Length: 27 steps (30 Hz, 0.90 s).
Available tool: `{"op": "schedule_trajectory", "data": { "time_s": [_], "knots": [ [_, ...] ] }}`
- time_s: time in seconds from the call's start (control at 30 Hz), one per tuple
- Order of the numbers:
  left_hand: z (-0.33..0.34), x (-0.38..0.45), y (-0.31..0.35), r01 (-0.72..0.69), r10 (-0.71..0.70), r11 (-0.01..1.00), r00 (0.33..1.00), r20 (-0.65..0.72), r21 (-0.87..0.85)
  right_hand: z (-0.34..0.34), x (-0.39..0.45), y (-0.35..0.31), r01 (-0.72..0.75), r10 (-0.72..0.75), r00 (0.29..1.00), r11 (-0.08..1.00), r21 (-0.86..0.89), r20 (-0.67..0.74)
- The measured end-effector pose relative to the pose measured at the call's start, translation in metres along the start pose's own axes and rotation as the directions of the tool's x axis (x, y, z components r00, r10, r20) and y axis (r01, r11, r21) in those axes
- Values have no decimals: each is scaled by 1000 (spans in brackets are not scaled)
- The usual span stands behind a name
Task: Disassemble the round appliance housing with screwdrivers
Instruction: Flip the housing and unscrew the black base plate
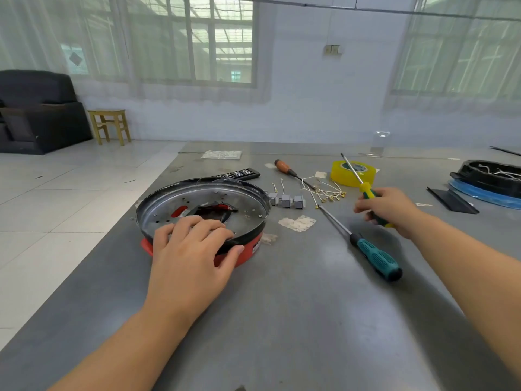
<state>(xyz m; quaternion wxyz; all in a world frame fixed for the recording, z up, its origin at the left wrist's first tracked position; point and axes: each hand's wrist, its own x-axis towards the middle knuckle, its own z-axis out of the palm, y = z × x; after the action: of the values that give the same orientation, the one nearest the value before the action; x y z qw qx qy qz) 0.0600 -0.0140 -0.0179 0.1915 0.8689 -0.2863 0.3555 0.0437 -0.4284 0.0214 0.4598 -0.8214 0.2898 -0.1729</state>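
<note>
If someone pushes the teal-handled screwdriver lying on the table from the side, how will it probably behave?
The teal-handled screwdriver would probably roll, since its shaft and handle look round and the metal table is smooth and flat. The ribbed handle seems rubbery, so it should not slip much in the fingers. It looks stiff, and likely handle-heavy, because the handle is much thicker than the thin shaft.

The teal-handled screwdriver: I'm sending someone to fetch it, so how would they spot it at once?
On the grey table, look right of the round appliance housing, between the two hands. The teal-handled screwdriver lies flat there, untouched. The yellow-green screwdriver is gripped in the right hand, and the orange-handled screwdriver lies farther back.
</note>
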Motion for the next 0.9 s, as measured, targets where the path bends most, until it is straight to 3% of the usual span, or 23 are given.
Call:
{"op": "schedule_trajectory", "data": {
  "time_s": [0.1, 0.7, 0.9],
  "knots": [
    [5, 0, -1, -10, 10, 1000, 1000, -28, 3, 11, 23, 12, 19, -26, 998, 992, -123, -52],
    [9, -2, 0, -9, 9, 1000, 999, -47, -3, 25, 66, 14, 9, -37, 996, 940, -342, -78],
    [12, -2, -6, -62, 63, 998, 997, -50, 16, 14, 59, 15, -16, 9, 999, 990, -141, -50]
  ]
}}
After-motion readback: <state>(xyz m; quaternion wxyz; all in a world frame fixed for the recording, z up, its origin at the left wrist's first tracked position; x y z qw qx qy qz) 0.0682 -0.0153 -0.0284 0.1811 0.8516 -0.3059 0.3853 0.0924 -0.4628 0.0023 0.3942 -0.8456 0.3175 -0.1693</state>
